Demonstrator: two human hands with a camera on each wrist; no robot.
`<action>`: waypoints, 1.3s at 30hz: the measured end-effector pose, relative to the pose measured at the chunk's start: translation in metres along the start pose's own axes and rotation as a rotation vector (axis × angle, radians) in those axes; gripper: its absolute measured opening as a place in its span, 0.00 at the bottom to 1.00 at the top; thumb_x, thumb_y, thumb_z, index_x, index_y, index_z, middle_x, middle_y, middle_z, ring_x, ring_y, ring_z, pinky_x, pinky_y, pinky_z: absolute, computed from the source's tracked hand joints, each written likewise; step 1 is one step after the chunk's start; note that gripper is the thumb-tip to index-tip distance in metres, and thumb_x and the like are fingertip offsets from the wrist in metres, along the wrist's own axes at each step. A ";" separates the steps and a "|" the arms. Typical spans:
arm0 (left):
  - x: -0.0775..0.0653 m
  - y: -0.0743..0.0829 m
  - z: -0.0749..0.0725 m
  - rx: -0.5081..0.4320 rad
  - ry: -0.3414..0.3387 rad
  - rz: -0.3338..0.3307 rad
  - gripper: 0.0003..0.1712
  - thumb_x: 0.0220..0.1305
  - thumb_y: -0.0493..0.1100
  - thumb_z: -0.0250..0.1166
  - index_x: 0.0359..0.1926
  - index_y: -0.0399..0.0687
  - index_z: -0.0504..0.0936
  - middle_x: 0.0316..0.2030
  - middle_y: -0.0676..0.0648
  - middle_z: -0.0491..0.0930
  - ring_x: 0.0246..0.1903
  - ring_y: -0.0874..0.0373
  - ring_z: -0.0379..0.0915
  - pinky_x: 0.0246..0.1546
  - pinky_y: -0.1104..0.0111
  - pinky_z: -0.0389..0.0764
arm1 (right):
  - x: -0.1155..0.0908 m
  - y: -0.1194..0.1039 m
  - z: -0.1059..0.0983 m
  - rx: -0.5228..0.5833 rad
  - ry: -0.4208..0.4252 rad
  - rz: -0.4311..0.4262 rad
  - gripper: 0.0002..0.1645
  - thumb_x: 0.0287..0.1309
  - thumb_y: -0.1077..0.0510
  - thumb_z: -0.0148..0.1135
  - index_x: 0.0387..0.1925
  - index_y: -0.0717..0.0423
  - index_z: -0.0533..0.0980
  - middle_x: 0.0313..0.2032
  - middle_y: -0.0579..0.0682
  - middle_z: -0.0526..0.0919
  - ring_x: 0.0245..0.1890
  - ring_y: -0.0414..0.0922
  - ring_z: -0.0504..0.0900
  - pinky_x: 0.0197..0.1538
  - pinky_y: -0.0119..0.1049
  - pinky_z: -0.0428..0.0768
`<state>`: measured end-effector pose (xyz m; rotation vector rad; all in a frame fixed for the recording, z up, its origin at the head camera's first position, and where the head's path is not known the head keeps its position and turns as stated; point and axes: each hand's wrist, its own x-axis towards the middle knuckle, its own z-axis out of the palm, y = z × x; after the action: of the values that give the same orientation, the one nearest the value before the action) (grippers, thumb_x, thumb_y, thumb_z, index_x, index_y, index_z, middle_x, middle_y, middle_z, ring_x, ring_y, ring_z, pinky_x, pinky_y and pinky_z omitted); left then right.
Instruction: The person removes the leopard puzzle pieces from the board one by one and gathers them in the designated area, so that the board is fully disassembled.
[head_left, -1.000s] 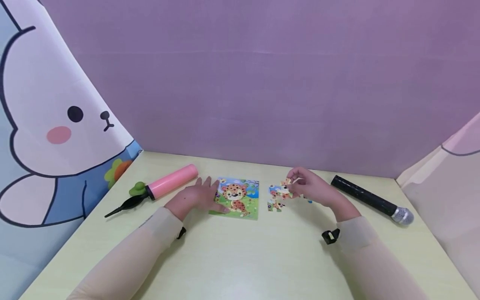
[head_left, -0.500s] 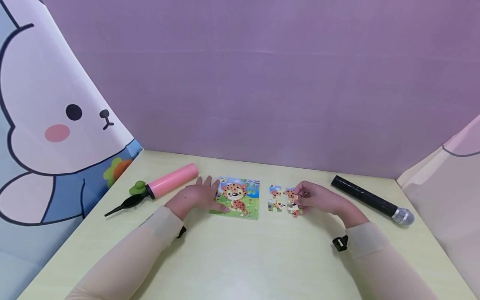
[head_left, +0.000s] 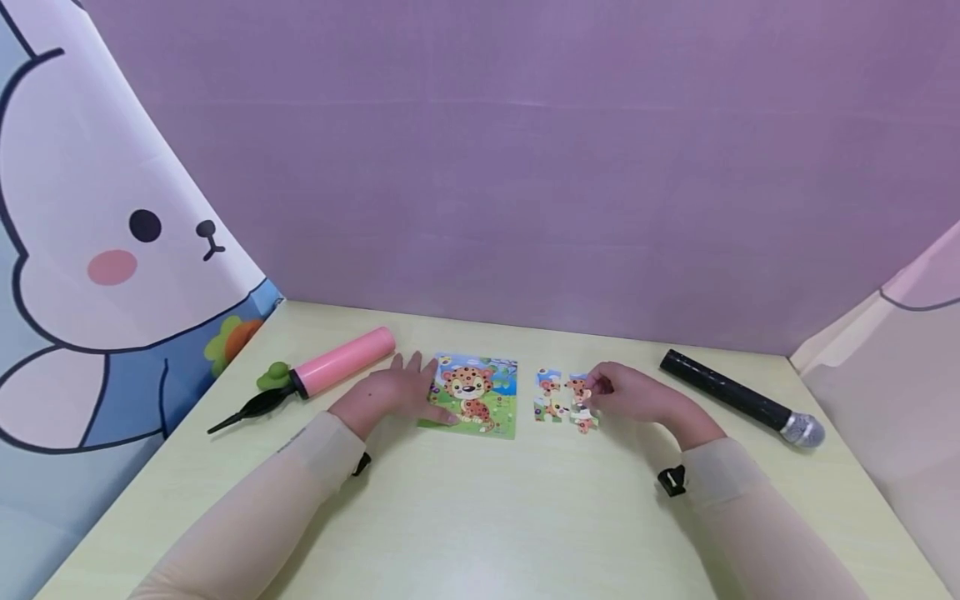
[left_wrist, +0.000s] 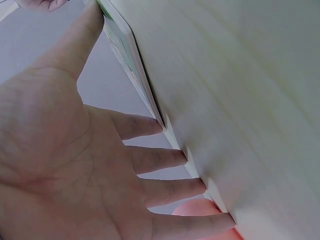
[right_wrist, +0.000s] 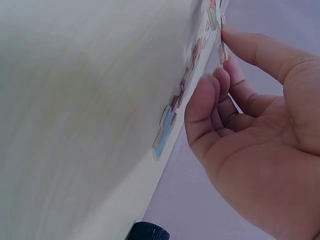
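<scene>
A square jigsaw board (head_left: 495,400) with a spotted leopard cub picture lies mid-table. My left hand (head_left: 401,392) rests at its left side with fingers spread. In the left wrist view the thumb (left_wrist: 75,45) lies on the board's edge and the fingertips touch the table. To the right of the board lie several loose puzzle pieces (head_left: 548,408) in two rough columns. My right hand (head_left: 630,393) is over the right column. Thumb and a finger pinch a small puzzle piece (right_wrist: 223,47), seen edge-on in the right wrist view, while other pieces (right_wrist: 162,135) lie below on the table.
A pink hand pump (head_left: 345,362) with a black nozzle lies left of the left hand, beside a green knobbed object (head_left: 274,376). At the right lies a black microphone (head_left: 731,396) with a silver head. A purple backdrop (head_left: 480,167) rises behind the table.
My right hand has shifted rightward and toward me since a second ago, uncovering the right column of pieces, then slightly back left. The left hand and board stay put.
</scene>
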<state>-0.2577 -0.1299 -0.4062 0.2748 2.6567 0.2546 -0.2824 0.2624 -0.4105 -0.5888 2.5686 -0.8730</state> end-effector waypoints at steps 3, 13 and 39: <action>0.001 0.000 0.000 -0.003 0.004 0.004 0.71 0.63 0.78 0.67 0.87 0.43 0.43 0.86 0.31 0.38 0.85 0.26 0.32 0.83 0.33 0.54 | 0.000 -0.002 -0.002 -0.013 -0.001 0.016 0.13 0.72 0.62 0.65 0.51 0.65 0.77 0.41 0.53 0.80 0.41 0.45 0.74 0.42 0.32 0.77; 0.003 0.002 -0.002 -0.014 -0.002 0.008 0.71 0.63 0.78 0.67 0.87 0.42 0.43 0.86 0.30 0.37 0.85 0.26 0.32 0.84 0.33 0.52 | -0.005 -0.002 -0.004 -0.019 0.016 0.016 0.12 0.75 0.63 0.59 0.53 0.66 0.77 0.44 0.54 0.82 0.42 0.44 0.76 0.46 0.35 0.79; -0.002 0.003 -0.003 -0.009 0.010 0.032 0.72 0.62 0.79 0.66 0.87 0.40 0.44 0.86 0.29 0.39 0.84 0.24 0.34 0.83 0.32 0.52 | 0.048 -0.095 0.046 0.021 -0.042 -0.077 0.29 0.74 0.55 0.66 0.70 0.60 0.73 0.60 0.57 0.82 0.53 0.46 0.85 0.53 0.41 0.88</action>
<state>-0.2567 -0.1283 -0.4020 0.3145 2.6626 0.2784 -0.2770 0.1476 -0.3935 -0.6961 2.5111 -0.9022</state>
